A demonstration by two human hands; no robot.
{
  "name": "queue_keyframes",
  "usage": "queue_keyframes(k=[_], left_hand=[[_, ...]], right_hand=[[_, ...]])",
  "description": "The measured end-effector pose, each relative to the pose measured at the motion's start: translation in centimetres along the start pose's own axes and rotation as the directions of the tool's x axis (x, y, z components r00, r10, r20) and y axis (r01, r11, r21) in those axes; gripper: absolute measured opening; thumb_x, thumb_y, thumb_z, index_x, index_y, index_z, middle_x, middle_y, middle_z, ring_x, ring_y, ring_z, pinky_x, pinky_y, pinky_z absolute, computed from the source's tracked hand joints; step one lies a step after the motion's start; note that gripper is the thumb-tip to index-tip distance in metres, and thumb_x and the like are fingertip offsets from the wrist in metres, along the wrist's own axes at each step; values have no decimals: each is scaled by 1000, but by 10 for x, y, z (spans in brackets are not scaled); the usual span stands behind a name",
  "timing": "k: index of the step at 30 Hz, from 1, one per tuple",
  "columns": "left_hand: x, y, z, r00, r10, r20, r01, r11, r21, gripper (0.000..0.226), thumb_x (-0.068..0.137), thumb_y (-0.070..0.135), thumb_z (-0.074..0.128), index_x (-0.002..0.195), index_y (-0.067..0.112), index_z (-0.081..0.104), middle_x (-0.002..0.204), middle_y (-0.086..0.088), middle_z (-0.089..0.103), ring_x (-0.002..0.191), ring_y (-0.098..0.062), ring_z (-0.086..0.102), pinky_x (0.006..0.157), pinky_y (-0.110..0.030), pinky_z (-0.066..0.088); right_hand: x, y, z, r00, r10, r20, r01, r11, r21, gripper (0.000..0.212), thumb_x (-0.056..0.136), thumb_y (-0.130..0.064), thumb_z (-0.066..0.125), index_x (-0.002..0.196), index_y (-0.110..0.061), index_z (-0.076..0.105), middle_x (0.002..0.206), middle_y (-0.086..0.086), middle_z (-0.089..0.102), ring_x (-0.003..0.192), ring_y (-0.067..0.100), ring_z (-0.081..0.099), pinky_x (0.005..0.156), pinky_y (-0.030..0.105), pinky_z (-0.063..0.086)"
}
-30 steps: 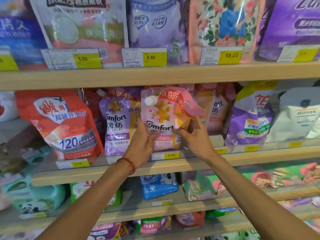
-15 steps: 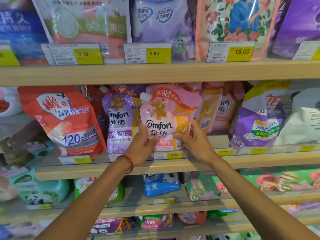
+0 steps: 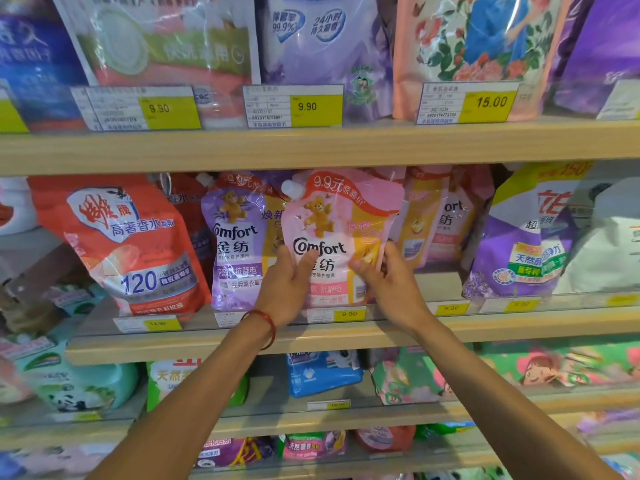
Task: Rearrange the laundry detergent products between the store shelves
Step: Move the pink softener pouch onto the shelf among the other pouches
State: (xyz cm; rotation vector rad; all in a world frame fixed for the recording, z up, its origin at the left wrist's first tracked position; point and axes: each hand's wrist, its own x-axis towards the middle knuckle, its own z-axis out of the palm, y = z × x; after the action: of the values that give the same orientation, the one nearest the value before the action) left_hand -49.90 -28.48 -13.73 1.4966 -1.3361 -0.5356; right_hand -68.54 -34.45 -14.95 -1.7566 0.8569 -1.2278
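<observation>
A pink Comfort softener pouch with a teddy bear and a white spout stands upright on the middle shelf. My left hand, with a red bracelet at the wrist, grips its lower left side, thumb across the front. My right hand grips its lower right side. A purple Comfort pouch stands right beside it on the left. Orange and pink Comfort pouches stand behind it on the right.
A red pouch marked 120 fills the shelf's left part, and a purple and yellow pouch stands at the right. The upper shelf carries large pouches and price tags. Lower shelves hold a teal bottle and a blue pack.
The pink pouch's bent top has straightened, and the pouch now stands upright on the shelf. Both hands have shifted a little higher on its sides.
</observation>
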Motion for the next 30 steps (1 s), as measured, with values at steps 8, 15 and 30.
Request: queue_keyframes(k=[8,15,30], left_hand=[[-1,2,14,999,-31,-7,31,999,23,25,107,44,36,110,20,30,87,-3,64,69,-15,64,55,-28,47],[3,-1,11,998,-50,-40,52,998,46,26,106,44,43,107,19,37,80,5,61,67,-8,62,51,-18,44],[-32,11,-12,962,117,-245,-142,986,-86,33,95,14,69,123,20,52,109,12,65,89,10,65,77,-13,57]], right_hand=[[-6,0,1,999,-27,-29,24,995,-97,13,102,-26,66,98,-20,54,89,-11,67,90,11,66,81,26,52],[-10,-6,4,999,-16,-51,8,989,-146,18,104,-28,61,107,-12,53,101,6,67,100,23,66,90,49,56],[-64,-33,15,939,-138,-314,-107,753,-650,41,106,-41,53,135,-11,53,133,9,54,120,31,55,87,41,51]])
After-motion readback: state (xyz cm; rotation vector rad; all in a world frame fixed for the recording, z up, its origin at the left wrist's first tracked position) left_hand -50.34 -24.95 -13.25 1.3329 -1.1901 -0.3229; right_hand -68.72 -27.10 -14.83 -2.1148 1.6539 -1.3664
